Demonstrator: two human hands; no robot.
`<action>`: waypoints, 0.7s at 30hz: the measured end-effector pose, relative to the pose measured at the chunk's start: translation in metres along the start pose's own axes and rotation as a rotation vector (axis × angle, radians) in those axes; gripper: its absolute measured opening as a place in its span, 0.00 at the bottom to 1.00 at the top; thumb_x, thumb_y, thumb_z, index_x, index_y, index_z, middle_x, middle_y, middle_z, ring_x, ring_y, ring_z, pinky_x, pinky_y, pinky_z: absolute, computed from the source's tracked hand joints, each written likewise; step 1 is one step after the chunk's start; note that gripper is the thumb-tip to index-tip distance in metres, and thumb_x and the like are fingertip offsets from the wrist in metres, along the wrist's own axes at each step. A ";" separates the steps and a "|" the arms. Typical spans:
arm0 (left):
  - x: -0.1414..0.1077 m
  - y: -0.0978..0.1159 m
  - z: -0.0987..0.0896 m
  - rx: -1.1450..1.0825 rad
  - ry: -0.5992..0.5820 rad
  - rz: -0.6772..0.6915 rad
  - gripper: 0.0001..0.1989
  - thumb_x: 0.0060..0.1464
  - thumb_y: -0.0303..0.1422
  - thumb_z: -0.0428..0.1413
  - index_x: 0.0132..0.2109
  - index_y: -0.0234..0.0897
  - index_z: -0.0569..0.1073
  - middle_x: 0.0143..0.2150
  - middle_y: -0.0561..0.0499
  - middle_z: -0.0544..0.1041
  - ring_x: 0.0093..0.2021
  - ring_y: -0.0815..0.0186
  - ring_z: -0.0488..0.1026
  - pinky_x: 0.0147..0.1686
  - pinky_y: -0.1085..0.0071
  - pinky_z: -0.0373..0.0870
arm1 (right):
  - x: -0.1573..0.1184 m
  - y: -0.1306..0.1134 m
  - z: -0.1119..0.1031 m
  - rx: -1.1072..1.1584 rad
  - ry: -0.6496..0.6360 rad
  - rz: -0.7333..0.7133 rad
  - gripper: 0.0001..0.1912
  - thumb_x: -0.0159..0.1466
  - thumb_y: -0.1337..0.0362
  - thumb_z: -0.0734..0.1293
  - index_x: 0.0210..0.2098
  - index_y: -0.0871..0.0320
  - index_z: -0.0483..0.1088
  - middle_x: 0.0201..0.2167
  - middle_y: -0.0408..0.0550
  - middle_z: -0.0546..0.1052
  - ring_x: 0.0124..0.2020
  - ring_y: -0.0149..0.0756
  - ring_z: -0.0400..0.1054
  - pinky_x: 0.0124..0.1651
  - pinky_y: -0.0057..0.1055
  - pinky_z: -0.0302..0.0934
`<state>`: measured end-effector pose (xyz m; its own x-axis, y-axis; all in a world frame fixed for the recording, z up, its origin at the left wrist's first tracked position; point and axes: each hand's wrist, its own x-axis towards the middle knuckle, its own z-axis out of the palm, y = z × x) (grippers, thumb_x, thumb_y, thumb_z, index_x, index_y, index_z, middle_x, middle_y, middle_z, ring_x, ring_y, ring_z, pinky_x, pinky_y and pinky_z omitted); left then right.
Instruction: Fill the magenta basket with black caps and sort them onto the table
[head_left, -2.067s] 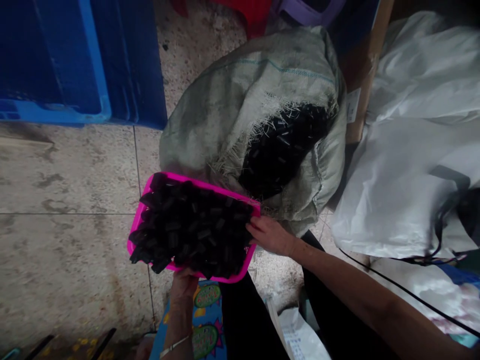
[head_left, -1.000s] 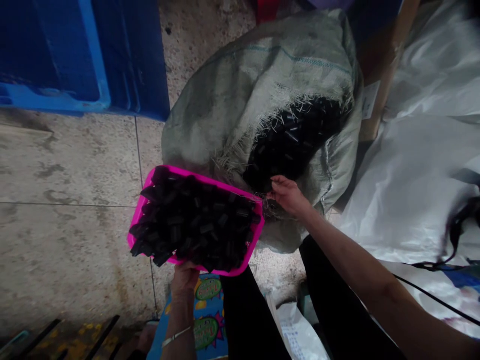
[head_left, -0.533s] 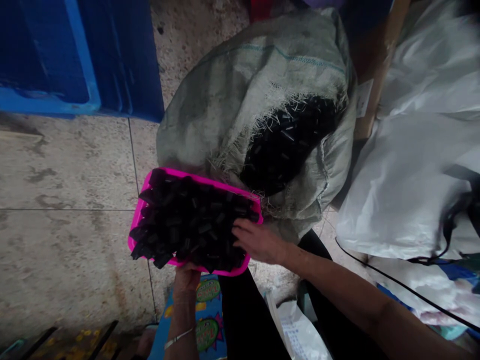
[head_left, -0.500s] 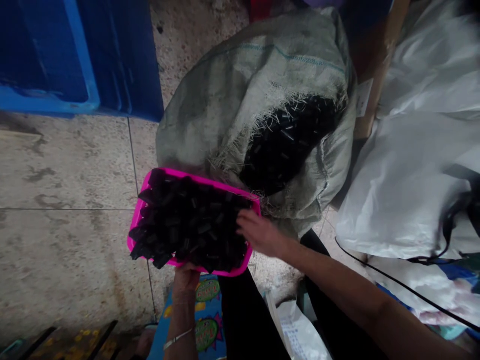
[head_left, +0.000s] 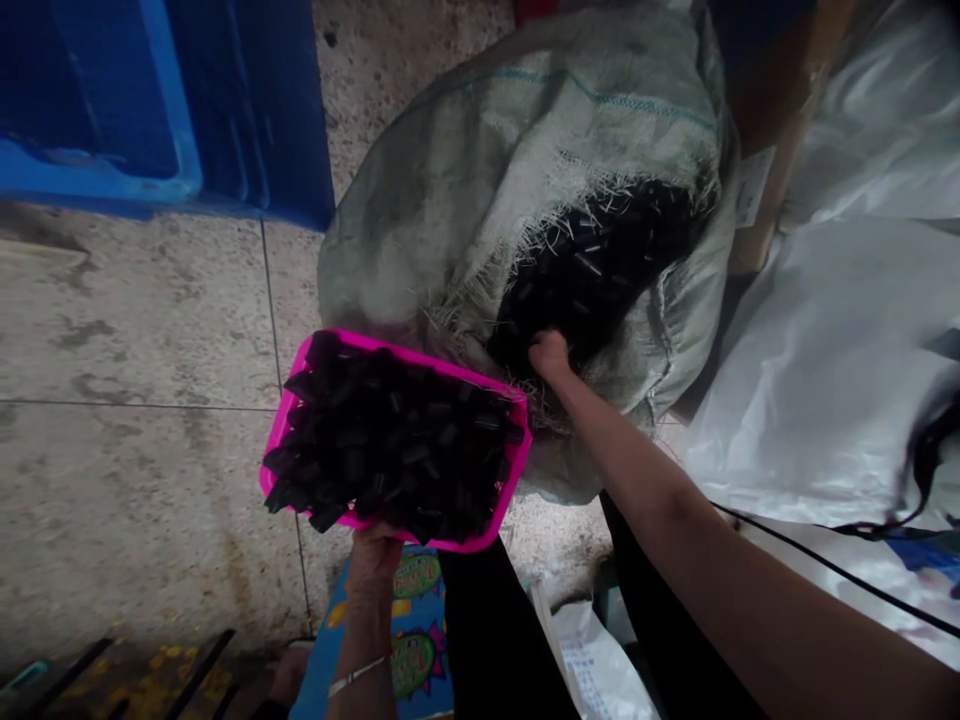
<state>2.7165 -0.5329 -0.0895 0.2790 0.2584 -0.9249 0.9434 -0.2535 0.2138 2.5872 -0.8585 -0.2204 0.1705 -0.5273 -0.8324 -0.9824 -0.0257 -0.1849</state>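
Note:
My left hand (head_left: pixel 377 552) grips the near long rim of a pink plastic basket (head_left: pixel 517 478), its fingers hidden under the rim. Small black plastic pieces (head_left: pixel 420 445) fill the basket, with a row of larger dark ones along its left end. To the upper right lies a bulky woven sack (head_left: pixel 442 180) with a frayed opening. Loose black pieces (head_left: pixel 600 250) show inside it. My right hand (head_left: pixel 551 355) is down in the near edge of that opening, fingers curled among the black pieces. What those fingers hold, if anything, is hidden.
A blue plastic crate (head_left: pixel 247 110) stands at the upper left on the tiled floor (head_left: pixel 150 310). White sacks (head_left: pixel 840 370) and a cardboard box (head_left: pixel 765 160) line the right side, where a black cable (head_left: pixel 840 570) runs across. A blue printed box (head_left: pixel 416 630) is below the basket.
My right hand has left the right end of the basket and moved up and right into the sack's opening. My left hand still holds the basket in nearly the same place.

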 end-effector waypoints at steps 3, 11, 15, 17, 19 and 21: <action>-0.001 0.003 0.002 -0.027 0.011 0.002 0.20 0.18 0.16 0.50 0.24 0.36 0.76 0.25 0.56 0.78 0.25 0.68 0.71 0.26 0.75 0.70 | -0.016 0.011 -0.013 0.222 -0.005 -0.032 0.10 0.65 0.63 0.65 0.41 0.64 0.72 0.26 0.41 0.73 0.23 0.26 0.66 0.27 0.26 0.64; -0.006 0.005 0.014 -0.060 -0.006 0.020 0.21 0.19 0.15 0.49 0.25 0.35 0.76 0.26 0.55 0.78 0.27 0.66 0.72 0.27 0.74 0.70 | -0.124 -0.016 -0.041 0.593 -0.038 -0.473 0.12 0.56 0.72 0.60 0.32 0.59 0.75 0.27 0.43 0.74 0.29 0.29 0.68 0.32 0.25 0.63; -0.009 0.005 0.020 -0.045 -0.023 0.014 0.20 0.19 0.15 0.49 0.24 0.36 0.75 0.24 0.56 0.76 0.26 0.68 0.70 0.25 0.76 0.69 | -0.170 -0.043 -0.027 0.451 -0.125 -0.905 0.11 0.59 0.74 0.60 0.33 0.60 0.74 0.30 0.46 0.73 0.31 0.30 0.68 0.31 0.24 0.62; -0.010 0.005 0.022 -0.037 -0.036 0.006 0.21 0.19 0.15 0.49 0.26 0.35 0.76 0.25 0.55 0.77 0.28 0.66 0.71 0.26 0.74 0.70 | -0.176 -0.049 -0.021 0.365 -0.080 -0.946 0.09 0.62 0.72 0.61 0.36 0.59 0.73 0.34 0.48 0.74 0.34 0.30 0.69 0.34 0.23 0.64; -0.010 0.005 0.023 -0.034 -0.044 0.005 0.23 0.19 0.15 0.50 0.27 0.36 0.76 0.28 0.54 0.79 0.30 0.65 0.72 0.28 0.73 0.71 | -0.164 -0.046 -0.020 0.332 0.006 -0.878 0.09 0.66 0.69 0.60 0.41 0.60 0.72 0.38 0.50 0.75 0.40 0.31 0.70 0.42 0.25 0.66; -0.009 0.005 0.021 -0.026 -0.028 0.000 0.23 0.18 0.15 0.49 0.26 0.36 0.76 0.28 0.54 0.78 0.29 0.65 0.72 0.28 0.73 0.71 | -0.137 -0.034 -0.025 0.253 0.080 -0.689 0.12 0.68 0.69 0.57 0.43 0.61 0.71 0.40 0.52 0.75 0.45 0.34 0.69 0.48 0.30 0.64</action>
<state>2.7146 -0.5565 -0.0865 0.2745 0.2325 -0.9331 0.9478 -0.2293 0.2217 2.5956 -0.8064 -0.0873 0.7271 -0.5231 -0.4447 -0.6049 -0.1818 -0.7752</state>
